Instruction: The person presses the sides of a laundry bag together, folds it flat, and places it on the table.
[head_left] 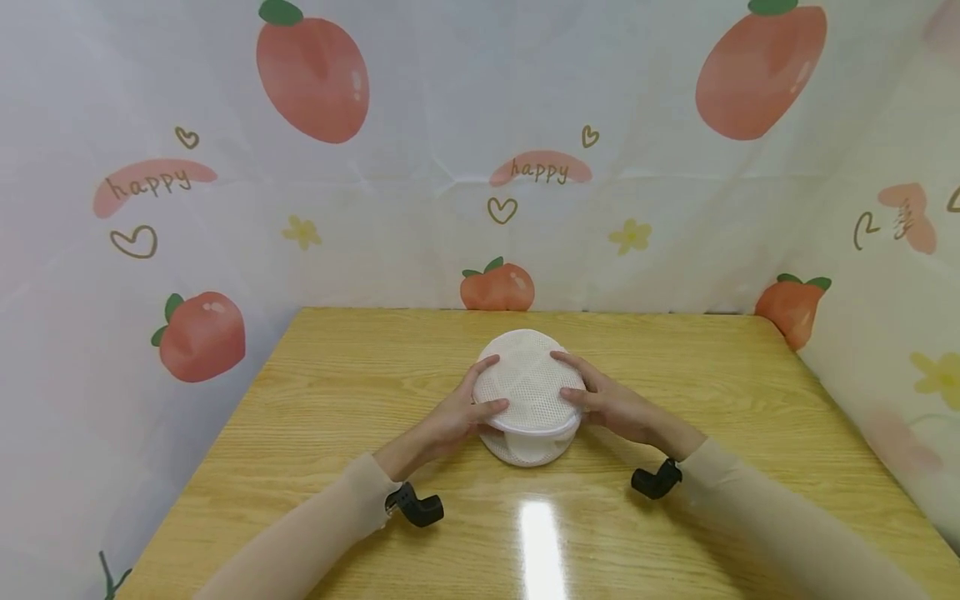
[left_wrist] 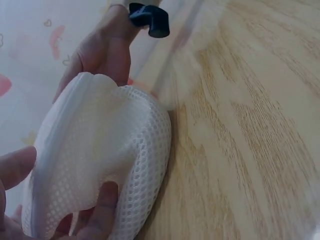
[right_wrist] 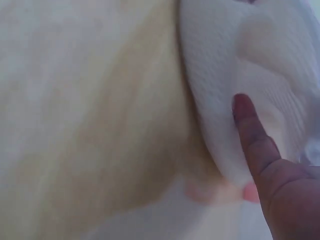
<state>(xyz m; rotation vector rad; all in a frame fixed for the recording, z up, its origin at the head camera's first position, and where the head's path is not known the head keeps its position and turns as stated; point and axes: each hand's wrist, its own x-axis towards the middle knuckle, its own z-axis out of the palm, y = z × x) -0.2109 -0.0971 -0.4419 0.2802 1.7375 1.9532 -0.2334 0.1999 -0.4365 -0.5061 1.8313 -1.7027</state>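
A round white mesh laundry bag (head_left: 528, 387) stands between both hands on the wooden table, its flat top circle tilted toward the head camera. My left hand (head_left: 453, 414) grips its left side, with thumb and a finger over the top rim. On the right side my right hand (head_left: 618, 406) holds it, two digits lying over the mesh top. In the left wrist view the bag's soft side wall (left_wrist: 145, 130) is dented, and left fingers (left_wrist: 102, 210) press into it from below. The right wrist view shows one right finger (right_wrist: 252, 132) against the pale mesh; other fingers are mostly hidden.
The light wooden table (head_left: 360, 358) reaches back to a fabric backdrop (head_left: 420, 225) printed with fruit, hearts and the word happy. Black wrist mounts (head_left: 416, 506) sit on both sleeves. A bright light reflection lies on the table in front of the bag.
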